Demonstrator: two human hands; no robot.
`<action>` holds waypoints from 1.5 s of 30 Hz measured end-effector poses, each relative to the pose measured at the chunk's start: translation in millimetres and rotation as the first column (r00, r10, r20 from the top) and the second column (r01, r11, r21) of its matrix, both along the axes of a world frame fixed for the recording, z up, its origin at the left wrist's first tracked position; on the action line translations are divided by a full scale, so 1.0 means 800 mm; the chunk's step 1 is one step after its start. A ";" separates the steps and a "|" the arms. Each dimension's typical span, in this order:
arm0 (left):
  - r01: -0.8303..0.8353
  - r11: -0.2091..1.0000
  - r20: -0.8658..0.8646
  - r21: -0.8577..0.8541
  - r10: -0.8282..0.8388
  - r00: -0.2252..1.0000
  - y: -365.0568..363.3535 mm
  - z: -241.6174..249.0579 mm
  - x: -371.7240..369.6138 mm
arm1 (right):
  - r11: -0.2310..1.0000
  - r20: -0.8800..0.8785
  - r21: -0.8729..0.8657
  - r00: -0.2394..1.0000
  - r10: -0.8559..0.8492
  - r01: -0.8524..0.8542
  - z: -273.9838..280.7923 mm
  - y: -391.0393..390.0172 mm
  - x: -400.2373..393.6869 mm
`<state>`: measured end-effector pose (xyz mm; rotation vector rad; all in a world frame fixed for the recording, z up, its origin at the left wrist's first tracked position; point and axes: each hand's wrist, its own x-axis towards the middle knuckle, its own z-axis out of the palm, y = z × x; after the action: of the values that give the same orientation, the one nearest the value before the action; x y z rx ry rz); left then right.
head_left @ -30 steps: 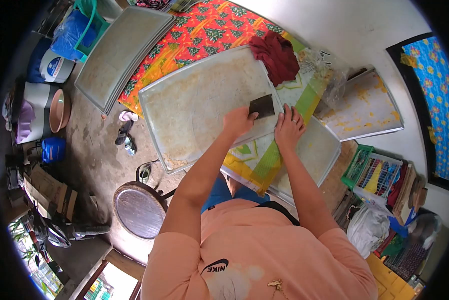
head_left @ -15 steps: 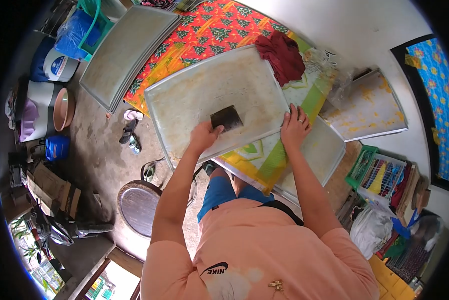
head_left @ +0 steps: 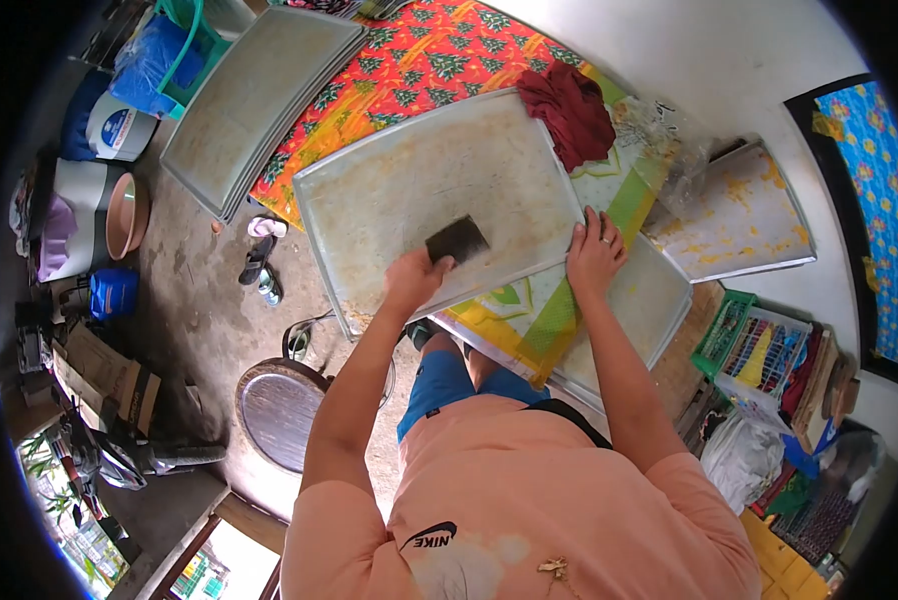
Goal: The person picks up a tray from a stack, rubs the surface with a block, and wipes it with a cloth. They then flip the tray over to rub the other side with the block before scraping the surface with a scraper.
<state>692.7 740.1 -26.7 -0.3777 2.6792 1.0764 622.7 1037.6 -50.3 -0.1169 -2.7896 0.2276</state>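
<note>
My left hand (head_left: 415, 280) is closed on a dark, flat rectangular scraper (head_left: 458, 240), its blade against the surface of a large metal tray (head_left: 399, 180). Pale brown stains and scratches mark the tray, which has a raised rim. At the tray's lower right corner rests my right hand (head_left: 596, 254), a ring on one finger. Its fingers are stretched out beside the rim, with the thumb side touching the tray edge. A dark red cloth (head_left: 569, 115) lies at the tray's upper right corner.
Under the tray is a table with a red tree-patterned cloth (head_left: 439, 60). Stacked trays (head_left: 259, 100) stand at the left. Another tray (head_left: 734, 215), with orange residue, leans at the right. A round stool (head_left: 281, 415) and slippers (head_left: 259, 258) are on the floor.
The view has shifted slightly. The scraper, my left hand and my right hand hold nearly the same places on the tray.
</note>
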 end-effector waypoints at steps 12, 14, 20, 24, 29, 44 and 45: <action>0.077 0.997 0.108 -0.032 -0.073 0.991 0.006 0.002 -0.005 | 1.000 -0.004 0.024 1.000 0.004 -0.004 0.001 0.002 -0.001; 0.059 0.997 0.034 -0.043 -0.057 0.998 0.010 0.002 -0.003 | 1.000 0.001 0.022 1.000 0.003 -0.003 0.002 0.001 0.000; 0.047 0.999 0.022 -0.023 -0.047 0.999 0.012 0.002 -0.002 | 1.000 -0.006 0.013 1.000 0.001 -0.001 0.002 -0.001 0.000; 0.165 0.981 0.124 -0.104 -0.151 0.981 0.013 0.010 -0.011 | 1.000 -0.004 0.014 1.000 -0.006 0.006 0.000 0.000 -0.001; 0.124 0.987 0.158 -0.101 -0.107 0.982 0.027 0.026 -0.019 | 1.000 -0.009 0.018 1.000 -0.004 0.004 -0.002 0.001 -0.001; 0.086 0.993 0.034 -0.083 -0.083 0.996 0.031 -0.004 -0.023 | 1.000 0.011 -0.004 1.000 -0.002 0.002 0.000 0.001 -0.002; 0.037 0.995 0.030 -0.095 -0.034 0.999 0.029 -0.002 -0.025 | 1.000 0.009 0.000 1.000 -0.001 0.001 0.001 0.001 -0.003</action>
<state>673.1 762.9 -28.6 -0.3584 2.7081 0.9283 620.6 1038.0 -49.8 -0.1197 -2.7983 0.2271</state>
